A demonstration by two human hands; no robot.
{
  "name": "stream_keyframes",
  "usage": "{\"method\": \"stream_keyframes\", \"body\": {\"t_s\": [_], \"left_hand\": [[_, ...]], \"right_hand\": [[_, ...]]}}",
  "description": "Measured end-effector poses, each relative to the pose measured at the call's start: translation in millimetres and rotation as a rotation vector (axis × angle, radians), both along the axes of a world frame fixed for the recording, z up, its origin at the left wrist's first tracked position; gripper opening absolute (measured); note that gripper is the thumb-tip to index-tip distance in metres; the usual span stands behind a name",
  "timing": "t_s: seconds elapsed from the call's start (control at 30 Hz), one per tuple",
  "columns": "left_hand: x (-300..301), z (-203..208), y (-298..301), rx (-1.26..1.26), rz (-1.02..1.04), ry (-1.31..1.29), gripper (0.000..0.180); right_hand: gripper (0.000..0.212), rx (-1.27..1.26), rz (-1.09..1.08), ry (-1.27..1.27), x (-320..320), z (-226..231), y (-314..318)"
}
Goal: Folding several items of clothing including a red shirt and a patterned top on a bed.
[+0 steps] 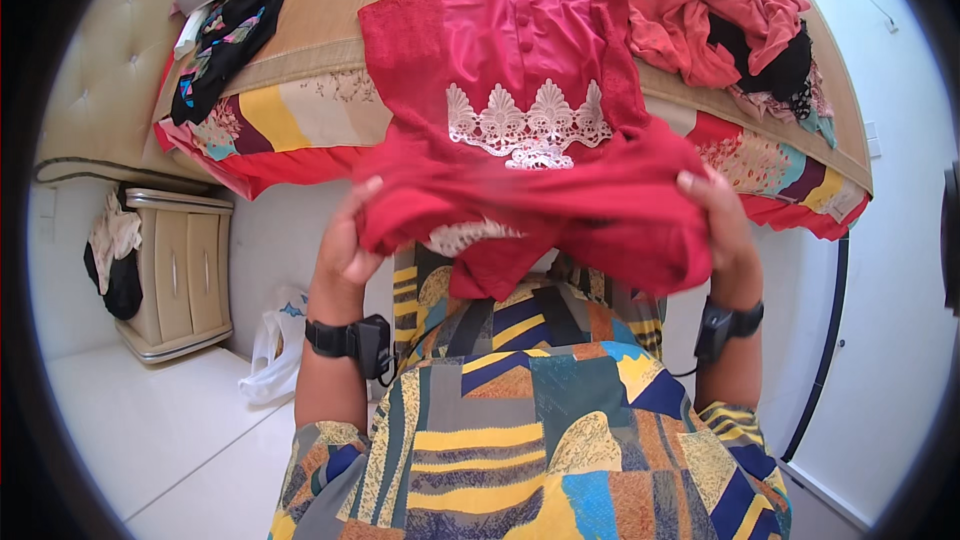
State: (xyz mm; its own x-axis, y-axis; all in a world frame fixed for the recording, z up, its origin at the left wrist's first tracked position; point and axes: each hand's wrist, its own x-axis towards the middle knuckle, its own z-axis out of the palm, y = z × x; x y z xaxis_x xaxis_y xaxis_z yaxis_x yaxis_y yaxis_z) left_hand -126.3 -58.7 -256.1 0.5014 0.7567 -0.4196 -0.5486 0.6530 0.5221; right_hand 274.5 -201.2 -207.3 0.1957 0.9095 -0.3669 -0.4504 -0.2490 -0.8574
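Red garment with white lace trim, lower edge gathered above the lap, upper part lying on the bed; left hand and right hand each had fingers closed on its folded hem; pink clothes heap near, on bed

I see a bed filling the top of the frame, its woven mat bordered by a patchwork sheet, a tufted beige headboard at upper left. At left centre sits a cream nightstand on a white tiled floor. White wall runs down the right. Light is bright and even.
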Motion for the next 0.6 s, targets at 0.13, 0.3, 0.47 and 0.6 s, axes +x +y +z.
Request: {"method": "stream_keyframes", "body": {"t_s": [0.13, 0.3, 0.47, 0.6], "left_hand": [[22, 6, 49, 0.197, 0.183, -0.813, 0.041], [55, 5, 59, 0.182, 0.517, -0.482, 0.048], [58, -26, 40, 0.309, 0.382, 0.029, 0.046], [55, -51, 58, 0.311, 0.421, 0.399, 0.058]], "right_hand": [[0.056, 0.572, 0.059, -0.549, 35, -22, 51], [0.055, 0.513, -0.21, 0.212, 5, -27, 102], [0.038, 0.269, -0.252, -0.237, -7, -57, 97], [0.035, 0.146, -0.343, -0.321, -2, -78, 96]]}}
